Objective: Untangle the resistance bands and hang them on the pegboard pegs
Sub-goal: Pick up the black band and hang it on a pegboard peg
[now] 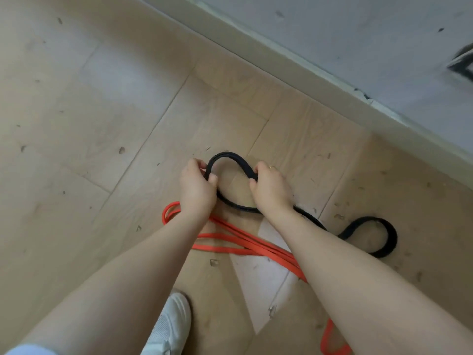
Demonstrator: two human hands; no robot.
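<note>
Both hands, left hand (pixel 197 187) and right hand (pixel 270 188), pinched the black band (pixel 230 156) on the floor (pixel 102 98); the orange band (pixel 230 237) lay at six o'clock. Untangling seemed underway; next, lift the black free.

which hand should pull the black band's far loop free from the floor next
Right, probably. The right hand already grips the black band on the side trailing toward the loose loop lying to its right. The left hand is farther off, over the orange band.

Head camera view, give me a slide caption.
Both hands, left and right, grip the black band above the orange band.
</note>
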